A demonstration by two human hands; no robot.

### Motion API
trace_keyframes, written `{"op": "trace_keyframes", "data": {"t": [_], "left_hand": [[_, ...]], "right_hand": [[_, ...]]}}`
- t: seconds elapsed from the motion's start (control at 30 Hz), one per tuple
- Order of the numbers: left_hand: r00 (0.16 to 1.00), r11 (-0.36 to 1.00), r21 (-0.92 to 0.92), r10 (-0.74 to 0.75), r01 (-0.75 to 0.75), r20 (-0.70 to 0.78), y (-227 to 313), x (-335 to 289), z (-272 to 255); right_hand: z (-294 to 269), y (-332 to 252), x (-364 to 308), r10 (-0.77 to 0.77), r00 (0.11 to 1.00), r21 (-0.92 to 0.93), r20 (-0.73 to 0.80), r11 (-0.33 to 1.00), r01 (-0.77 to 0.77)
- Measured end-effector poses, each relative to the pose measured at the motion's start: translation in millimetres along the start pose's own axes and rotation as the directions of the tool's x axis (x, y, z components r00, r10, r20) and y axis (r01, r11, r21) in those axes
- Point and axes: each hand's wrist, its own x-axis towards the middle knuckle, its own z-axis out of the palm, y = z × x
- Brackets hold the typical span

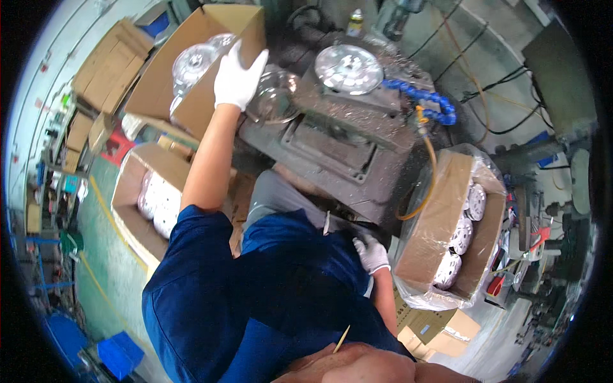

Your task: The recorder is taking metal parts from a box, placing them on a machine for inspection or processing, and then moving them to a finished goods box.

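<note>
One gloved left hand [237,76] holds a shiny metal disc [276,96].

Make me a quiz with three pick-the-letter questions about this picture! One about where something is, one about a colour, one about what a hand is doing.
1. Where is the shiny round metal disc?
A. on top of the grey machine
B. on the green floor
C. inside a blue crate

2. What colour is the bendy segmented hose?
A. red
B. blue
C. yellow

3. What is the left hand doing?
A. resting in the lap
B. gripping a hammer
C. reaching up to a clear round piece beside the open cardboard box

Answers: 1 A, the disc sits on the machine. 2 B, its beads are blue. 3 C, the gloved hand is stretched up there, while the right hand stays low by the lap.
</note>
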Motion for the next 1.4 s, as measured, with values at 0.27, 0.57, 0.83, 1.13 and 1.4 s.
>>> {"op": "trace_keyframes", "data": {"t": [0.27,0.57,0.83,1.13,1.4], "left_hand": [[0.804,0.957,0.250,-0.263,0.147,0.533,-104.5,-119.7,42.4],[0.936,0.960,-0.133,-0.201,0.247,0.288,-123.8,-121.8,88.4],[0.943,0.989,-0.062,-0.112,0.138,0.315,-100.1,-130.7,48.5],[0.954,0.994,-0.033,-0.086,0.100,0.286,-55.3,-107.8,-25.2],[0.982,0.881,-0.468,0.138,-0.062,0.131,67.0,-71.6,-90.0]], "right_hand": [[7.3,0.2,18.8,-0.050,0.995,-0.147,0.090,0.987,0.063],[14.9,0.8,20.0,-0.087,0.996,-0.130,0.005,0.988,0.087],[18.9,14.5,3.8,-0.034,0.999,-0.073,0.009,0.997,0.035],[15.0,13.7,16.8,-0.049,0.998,-0.111,0.043,0.992,0.054],[6.0,5.3,14.0,-0.017,0.999,-0.097,0.043,0.995,0.021]]}}
